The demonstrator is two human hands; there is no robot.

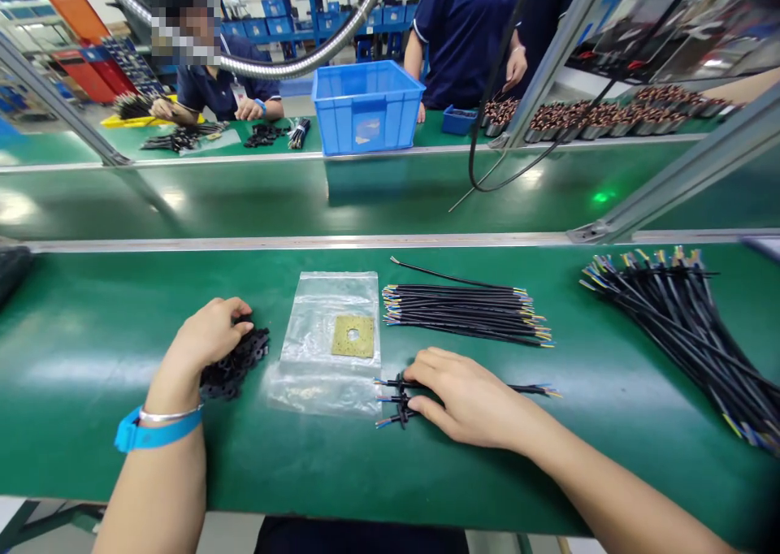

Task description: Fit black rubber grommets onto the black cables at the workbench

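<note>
A: Far left on the green desk (292, 465), there's the left hand (213, 331), a bright blue band (162, 432) round its wrist!
B: Its fingers bend down into a heap of small black plastic pieces (237, 367), thumb and forefinger slightly parted. Is one pinched? I can't tell.
A: Moving right: a clear plastic bag (322, 294) lies flat, with a yellowish square plate (343, 345) with a round hole. On it or inside? Can't say!
B: Just beside it, three black cables with coloured wire ends (524, 389), small black plastic fittings (402, 404) near their left ends.
A: And over them, the right hand (460, 400), fingers loosely bent, thumb apart from forefinger! Whether they grip is hidden.
B: Behind that hand, a neat row of black cables (457, 306) lies sideways.
A: Far right, a thick, fanned bundle of black cables (688, 326)!
</note>
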